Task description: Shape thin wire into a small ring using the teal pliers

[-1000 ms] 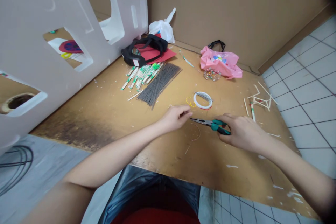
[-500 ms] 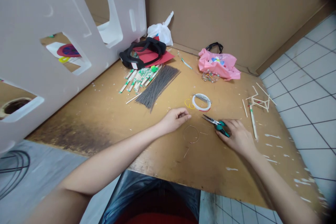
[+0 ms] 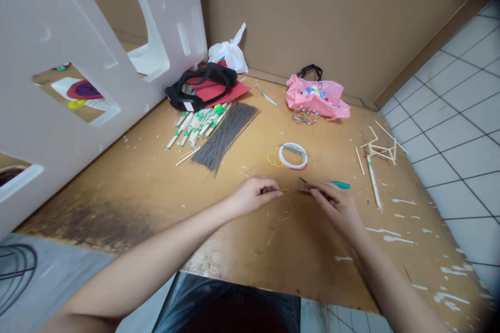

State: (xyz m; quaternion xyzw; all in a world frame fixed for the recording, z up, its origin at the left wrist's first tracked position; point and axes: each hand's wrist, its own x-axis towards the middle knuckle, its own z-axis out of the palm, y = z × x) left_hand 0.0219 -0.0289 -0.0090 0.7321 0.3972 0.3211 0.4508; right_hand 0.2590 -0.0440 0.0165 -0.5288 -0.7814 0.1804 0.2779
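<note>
Teal-handled needle-nose pliers in right hand

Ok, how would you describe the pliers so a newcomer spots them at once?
On the worn wooden bench, find the person's right hand. The needle-nose pliers sit in it, a teal grip showing past the fingers, unlike the pale sticks and grey wires lying nearby.
</note>
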